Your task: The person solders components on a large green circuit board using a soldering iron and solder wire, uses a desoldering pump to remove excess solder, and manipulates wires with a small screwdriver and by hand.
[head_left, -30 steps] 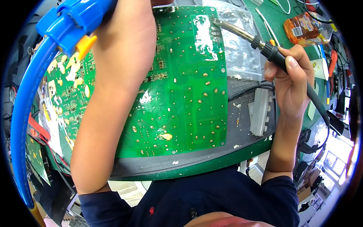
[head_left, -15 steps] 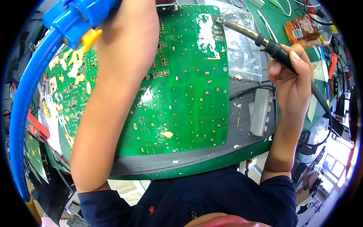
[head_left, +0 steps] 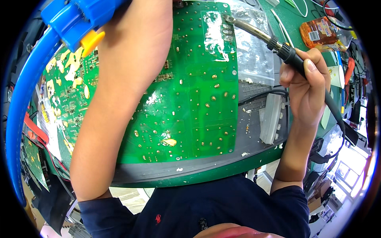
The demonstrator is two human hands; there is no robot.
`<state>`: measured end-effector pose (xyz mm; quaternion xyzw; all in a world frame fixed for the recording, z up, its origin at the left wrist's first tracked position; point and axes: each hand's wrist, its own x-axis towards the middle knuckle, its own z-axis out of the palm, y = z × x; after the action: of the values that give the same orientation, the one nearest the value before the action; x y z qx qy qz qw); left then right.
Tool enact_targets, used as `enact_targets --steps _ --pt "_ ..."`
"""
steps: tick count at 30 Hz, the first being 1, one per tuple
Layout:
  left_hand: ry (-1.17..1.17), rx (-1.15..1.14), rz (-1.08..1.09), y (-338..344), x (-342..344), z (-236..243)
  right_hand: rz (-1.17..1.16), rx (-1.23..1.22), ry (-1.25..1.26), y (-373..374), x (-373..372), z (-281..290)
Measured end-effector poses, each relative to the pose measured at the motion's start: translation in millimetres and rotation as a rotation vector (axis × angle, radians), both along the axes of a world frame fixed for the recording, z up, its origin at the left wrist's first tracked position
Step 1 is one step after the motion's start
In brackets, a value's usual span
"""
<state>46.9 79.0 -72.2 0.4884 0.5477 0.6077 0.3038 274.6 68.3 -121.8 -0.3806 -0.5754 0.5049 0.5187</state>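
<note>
My right hand (head_left: 307, 75) grips a soldering iron (head_left: 291, 56) by its black handle, thumb and fingers closed round it. The iron's metal tip meets a large green circuit board (head_left: 190, 119) near its far right corner, beside a row of solder pads and a shiny whitish patch (head_left: 214, 31). Across the board's left part reaches my left arm (head_left: 119, 87); the fingers of my left hand lie beyond the upper edge and cannot be seen. Yellow glue blobs (head_left: 73, 65) cover parts of the board's left side.
A blue jointed hose (head_left: 24, 79) with a yellow valve lever arches at the left. Right of the board lie a clear plastic bag (head_left: 256, 51), a ribbed metal heat sink (head_left: 271, 119) and a black cable. An orange-brown food packet (head_left: 317, 33) sits at the far right.
The board appears shifted slightly left and up in the picture, along with its surroundings. My right hand keeps its grip, and the iron's tip stays by the same pads.
</note>
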Motion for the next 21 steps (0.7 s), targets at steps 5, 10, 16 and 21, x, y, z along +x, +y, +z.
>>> enact_targets --steps 5,10,16,21 --pt "0.007 -0.132 0.067 1.3 7.5 -4.1 -0.031 0.015 -0.042 -1.9 -3.1 0.3" --pt "-0.051 0.041 -0.061 5.8 -3.7 -8.3 -0.083 0.075 -0.13 -7.1 -10.0 2.5" --pt "-0.2 -0.134 -0.143 3.4 -14.0 -2.1 -0.171 0.082 -0.204 -15.6 -19.8 5.5" --pt "-0.004 -0.084 -0.021 3.4 -6.0 -0.9 -0.141 0.05 -0.097 -13.1 -17.7 4.9"
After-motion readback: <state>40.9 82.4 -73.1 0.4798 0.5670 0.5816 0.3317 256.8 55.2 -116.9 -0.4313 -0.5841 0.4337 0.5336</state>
